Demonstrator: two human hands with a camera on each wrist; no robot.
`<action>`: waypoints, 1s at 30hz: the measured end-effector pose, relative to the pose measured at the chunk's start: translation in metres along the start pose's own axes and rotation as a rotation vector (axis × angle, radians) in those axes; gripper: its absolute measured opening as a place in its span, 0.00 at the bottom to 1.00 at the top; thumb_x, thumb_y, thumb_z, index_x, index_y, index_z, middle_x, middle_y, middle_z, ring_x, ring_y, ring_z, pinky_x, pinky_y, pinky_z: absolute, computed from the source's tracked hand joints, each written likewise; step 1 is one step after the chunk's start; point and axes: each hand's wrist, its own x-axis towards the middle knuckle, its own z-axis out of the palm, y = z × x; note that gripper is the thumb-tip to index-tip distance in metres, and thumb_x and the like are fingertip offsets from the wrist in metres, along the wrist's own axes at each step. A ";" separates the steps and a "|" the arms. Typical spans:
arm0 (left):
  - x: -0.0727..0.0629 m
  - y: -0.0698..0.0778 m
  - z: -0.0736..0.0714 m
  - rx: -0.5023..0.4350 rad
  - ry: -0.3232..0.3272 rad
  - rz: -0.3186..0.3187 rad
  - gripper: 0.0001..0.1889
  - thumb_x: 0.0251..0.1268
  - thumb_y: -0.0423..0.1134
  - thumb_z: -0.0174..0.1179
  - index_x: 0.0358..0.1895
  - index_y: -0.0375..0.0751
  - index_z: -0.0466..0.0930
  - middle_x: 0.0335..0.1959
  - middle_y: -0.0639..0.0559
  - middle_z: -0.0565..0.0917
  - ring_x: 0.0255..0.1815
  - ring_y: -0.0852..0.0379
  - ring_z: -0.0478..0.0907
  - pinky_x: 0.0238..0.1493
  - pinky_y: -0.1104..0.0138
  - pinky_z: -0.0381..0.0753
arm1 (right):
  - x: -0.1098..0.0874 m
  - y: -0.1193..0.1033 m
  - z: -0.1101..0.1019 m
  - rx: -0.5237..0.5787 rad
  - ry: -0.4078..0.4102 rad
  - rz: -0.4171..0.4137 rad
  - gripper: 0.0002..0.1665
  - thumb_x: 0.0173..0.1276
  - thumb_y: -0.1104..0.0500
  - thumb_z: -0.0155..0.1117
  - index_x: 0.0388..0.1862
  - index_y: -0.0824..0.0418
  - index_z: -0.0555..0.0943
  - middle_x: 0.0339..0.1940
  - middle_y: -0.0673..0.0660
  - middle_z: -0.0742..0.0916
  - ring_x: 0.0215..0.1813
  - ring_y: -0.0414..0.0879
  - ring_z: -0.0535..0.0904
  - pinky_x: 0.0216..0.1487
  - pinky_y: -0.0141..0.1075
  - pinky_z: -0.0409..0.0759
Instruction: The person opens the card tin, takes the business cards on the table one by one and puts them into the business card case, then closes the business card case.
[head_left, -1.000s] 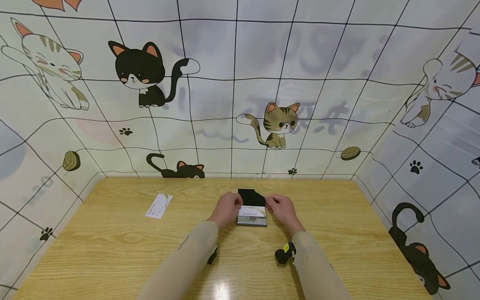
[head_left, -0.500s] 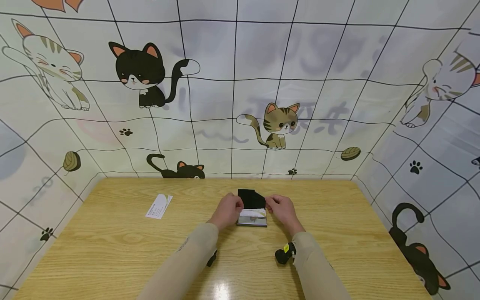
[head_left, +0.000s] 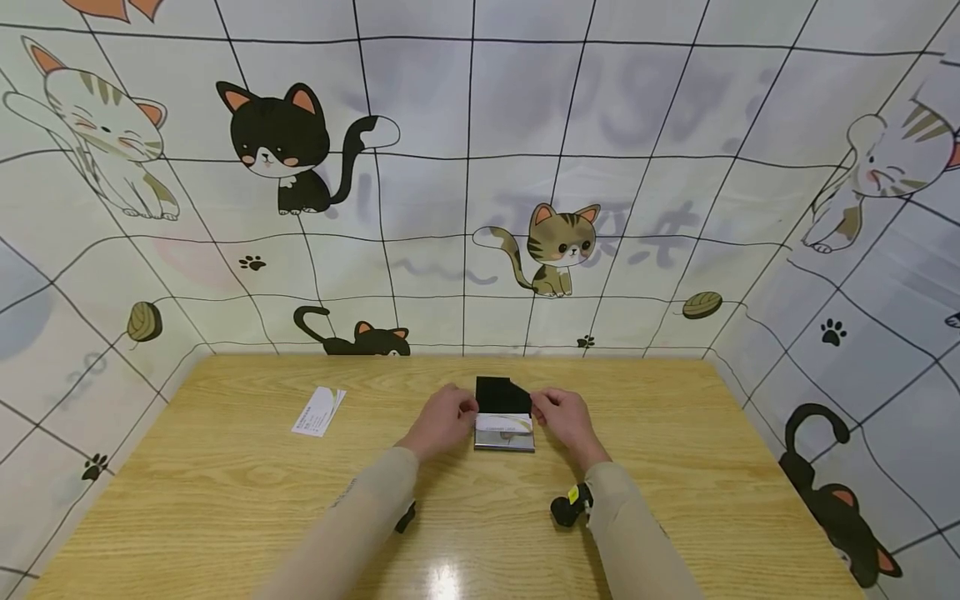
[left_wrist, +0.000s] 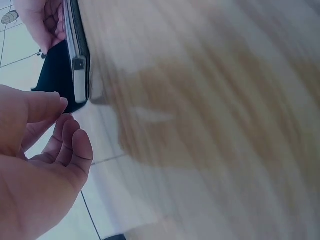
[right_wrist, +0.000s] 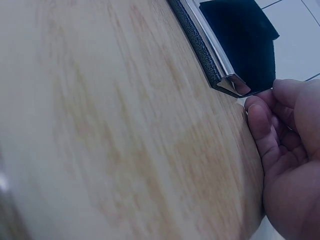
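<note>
A business card holder [head_left: 504,442] lies on the table with its black lid [head_left: 498,393] folded back. Several white cards with a printed face [head_left: 504,423] sit inside its shiny metal tray. My right hand [head_left: 562,419] pinches the right edge of the lid between thumb and forefinger; the right wrist view shows this hand [right_wrist: 287,130] at the lid's corner beside the hinge. On the other side my left hand [head_left: 442,423] is just off the holder, thumb and fingers loosely bent. In the left wrist view no object shows between the left fingertips [left_wrist: 82,145].
Loose white business cards [head_left: 318,412] lie overlapped at the left of the wooden table [head_left: 225,508]. A cloth backdrop [head_left: 420,192] printed with cats and grid lines hangs behind and at both sides. A small black camera [head_left: 570,507] is strapped to the right wrist.
My left hand has come off the card holder and shifted a little left. The cards' printed edge, more covered half a second ago, shows more again. My right hand stays at the lid.
</note>
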 end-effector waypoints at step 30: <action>-0.068 -0.097 -0.107 0.096 0.180 -0.348 0.18 0.72 0.37 0.57 0.54 0.24 0.77 0.49 0.33 0.78 0.47 0.40 0.76 0.50 0.47 0.77 | 0.001 0.000 0.000 -0.001 -0.003 0.000 0.17 0.80 0.55 0.60 0.34 0.65 0.85 0.27 0.54 0.84 0.31 0.44 0.77 0.40 0.36 0.76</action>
